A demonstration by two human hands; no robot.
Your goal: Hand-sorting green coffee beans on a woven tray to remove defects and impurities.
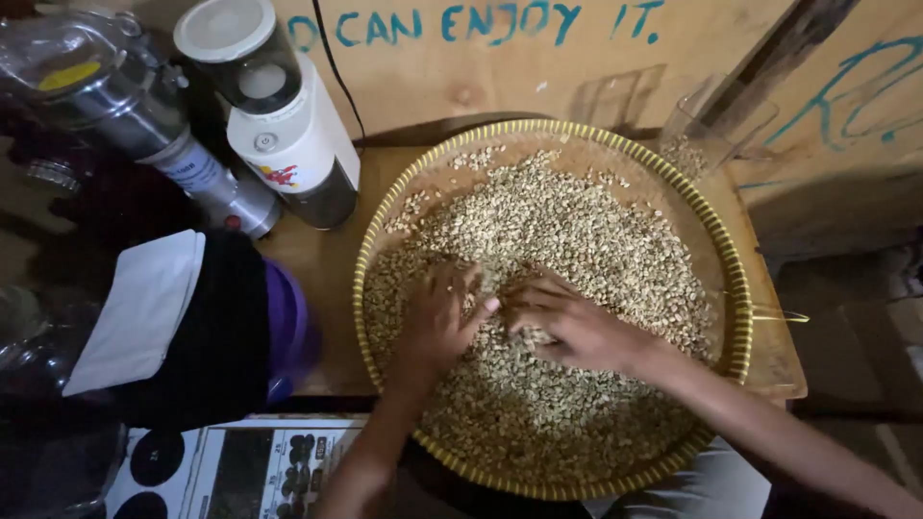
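Countless pale green beans [577, 240], unroasted

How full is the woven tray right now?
Mostly full: pale beans cover most of the woven tray; bare patches near its far rim. Both hands rest in them.

Dim, warm light; left edge falls into deep shadow, corners bend slightly, fingers [538, 288] show mild motion blur.

Crowded to the left of the woven tray [377, 226]: white grinder [288, 125], steel flask [144, 115] and black-and-purple bag [212, 327] standing close on the desk [322, 259]. Walled behind by a wooden board [538, 67]. Open above the pale beans [577, 221] at the tray's far and right parts.
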